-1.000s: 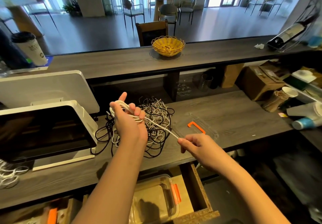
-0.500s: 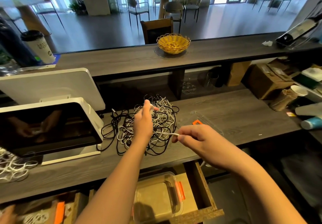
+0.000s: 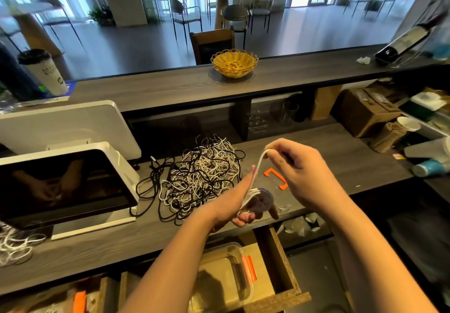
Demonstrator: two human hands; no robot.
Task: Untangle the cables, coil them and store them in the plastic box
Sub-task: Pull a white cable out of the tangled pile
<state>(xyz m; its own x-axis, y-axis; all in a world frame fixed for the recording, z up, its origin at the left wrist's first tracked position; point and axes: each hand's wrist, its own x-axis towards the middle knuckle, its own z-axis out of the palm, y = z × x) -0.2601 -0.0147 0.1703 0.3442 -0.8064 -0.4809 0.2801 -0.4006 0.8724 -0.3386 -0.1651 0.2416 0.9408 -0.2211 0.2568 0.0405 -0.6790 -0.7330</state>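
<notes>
1. The left hand (image 3: 239,199) is now turned palm-up over the front edge of the counter (image 3: 341,147), with several loops of the white cable (image 3: 258,166) wound around its fingers. A second ago that same hand was held up over the tangle with the coil around it, so it has come down and closer to the person.
2. The right hand (image 3: 295,166) pinches the free end of the white cable between thumb and fingertips, up above the left hand. Earlier it was stretched out to the side pulling the strand taut; now it has swung up and over, so the cable runs in a short arc from the coil to the pinch.
3. Looks like only a short tail is left to wrap, so this one cable is probably nearly coiled.
4. The big tangle of black and white cables (image 3: 204,178) sits on the counter just left of the hands, touching nothing they hold. Plenty is left to do.
5. The plastic box (image 3: 226,286) is in the open drawer (image 3: 280,264) right below the hands, and appears empty. Its clear lid with orange clips (image 3: 276,178) lies on the counter behind the hands.
6. A second small heap of white cable (image 3: 14,247) lies at the far left, next to the white screen terminal (image 3: 68,183).
</notes>
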